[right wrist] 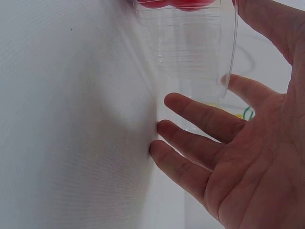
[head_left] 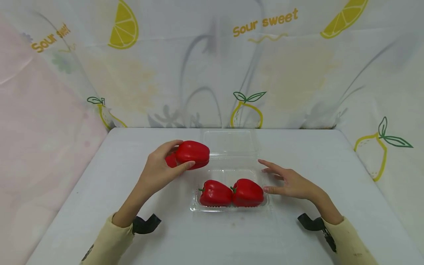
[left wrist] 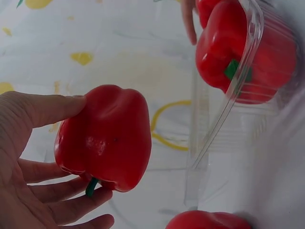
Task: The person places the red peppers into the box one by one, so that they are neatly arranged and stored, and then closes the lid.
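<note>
My left hand (head_left: 162, 167) holds a red bell pepper (head_left: 193, 152) above the table, left of a clear plastic clamshell box (head_left: 212, 209). In the left wrist view the thumb presses one side of that pepper and the fingers curl near its green stem. Two more red bell peppers, a left one (head_left: 216, 193) and a right one (head_left: 247, 193), lie side by side in the box's base. Partly hidden behind my left hand is another red pepper (head_left: 170, 160). Fingers spread, my right hand (right wrist: 257, 152) is at the box's right end; whether it touches the rim I cannot tell.
The box's lid (head_left: 228, 141) lies opened back towards the rear of the white table (head_left: 298, 147). A cloth backdrop (head_left: 291, 66) printed with lemons rises behind the table. Black straps (head_left: 145, 224) hang at both sleeves.
</note>
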`<state>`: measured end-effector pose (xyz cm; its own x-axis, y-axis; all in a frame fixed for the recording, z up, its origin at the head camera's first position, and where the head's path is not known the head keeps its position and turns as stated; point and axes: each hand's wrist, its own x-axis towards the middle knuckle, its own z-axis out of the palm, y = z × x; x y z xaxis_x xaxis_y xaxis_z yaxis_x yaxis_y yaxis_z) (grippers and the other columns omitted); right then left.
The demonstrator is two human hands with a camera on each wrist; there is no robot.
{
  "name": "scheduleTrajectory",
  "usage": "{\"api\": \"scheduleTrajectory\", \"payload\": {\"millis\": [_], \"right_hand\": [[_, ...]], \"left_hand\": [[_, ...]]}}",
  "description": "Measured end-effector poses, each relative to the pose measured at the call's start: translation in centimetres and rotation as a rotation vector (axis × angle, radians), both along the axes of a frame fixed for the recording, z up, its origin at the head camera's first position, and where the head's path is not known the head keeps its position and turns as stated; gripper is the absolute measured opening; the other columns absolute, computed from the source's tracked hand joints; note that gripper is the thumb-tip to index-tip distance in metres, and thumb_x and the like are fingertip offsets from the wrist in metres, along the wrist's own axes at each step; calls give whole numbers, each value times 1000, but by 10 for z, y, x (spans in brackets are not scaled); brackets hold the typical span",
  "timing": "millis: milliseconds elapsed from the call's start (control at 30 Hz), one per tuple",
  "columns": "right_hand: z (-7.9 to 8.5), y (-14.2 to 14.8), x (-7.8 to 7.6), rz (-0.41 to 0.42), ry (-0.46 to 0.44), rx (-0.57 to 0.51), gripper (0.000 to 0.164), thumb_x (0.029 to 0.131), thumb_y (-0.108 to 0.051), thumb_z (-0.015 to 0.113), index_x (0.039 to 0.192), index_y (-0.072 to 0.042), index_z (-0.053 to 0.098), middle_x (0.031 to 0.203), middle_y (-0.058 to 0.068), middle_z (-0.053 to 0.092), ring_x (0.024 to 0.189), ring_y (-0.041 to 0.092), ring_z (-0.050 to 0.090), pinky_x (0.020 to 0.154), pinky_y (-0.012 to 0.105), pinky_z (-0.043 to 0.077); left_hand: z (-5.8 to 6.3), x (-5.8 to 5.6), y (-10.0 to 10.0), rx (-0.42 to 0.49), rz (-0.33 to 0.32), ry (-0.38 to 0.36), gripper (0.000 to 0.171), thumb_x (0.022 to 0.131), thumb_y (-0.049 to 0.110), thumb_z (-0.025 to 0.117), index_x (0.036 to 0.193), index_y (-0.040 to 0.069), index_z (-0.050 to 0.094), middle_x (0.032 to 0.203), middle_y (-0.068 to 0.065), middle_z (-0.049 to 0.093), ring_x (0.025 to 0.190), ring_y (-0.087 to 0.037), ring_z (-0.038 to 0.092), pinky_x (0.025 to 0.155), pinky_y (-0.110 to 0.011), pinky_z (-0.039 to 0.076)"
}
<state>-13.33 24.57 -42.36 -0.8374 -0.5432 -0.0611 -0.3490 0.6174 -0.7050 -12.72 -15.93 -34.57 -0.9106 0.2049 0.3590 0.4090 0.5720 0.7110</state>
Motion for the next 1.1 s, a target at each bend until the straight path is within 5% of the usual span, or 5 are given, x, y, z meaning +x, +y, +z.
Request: {"api": "scheduleTrajectory", "payload": {"millis": [300, 1100], "right_hand": [[-1, 1, 0, 0, 1, 7, 84, 86, -44, 72, 155, -25, 29, 141, 17, 52, 125, 42, 52, 91, 61, 48], [-2, 1, -1, 8, 40, -9, 85, 85, -43, 74, 155, -26, 30, 140, 15, 54, 125, 37, 52, 92, 59, 49]], "left_hand": [[-6, -1, 31, -63, -20, -21, 67, 76, 27, 86, 133, 7, 56, 119, -6, 63, 100, -22, 60, 72, -38, 57], [-13, -5, 98, -97, -151, -172, 65, 81, 24, 82, 135, 7, 48, 126, -6, 58, 112, -21, 57, 80, -35, 57]]}}
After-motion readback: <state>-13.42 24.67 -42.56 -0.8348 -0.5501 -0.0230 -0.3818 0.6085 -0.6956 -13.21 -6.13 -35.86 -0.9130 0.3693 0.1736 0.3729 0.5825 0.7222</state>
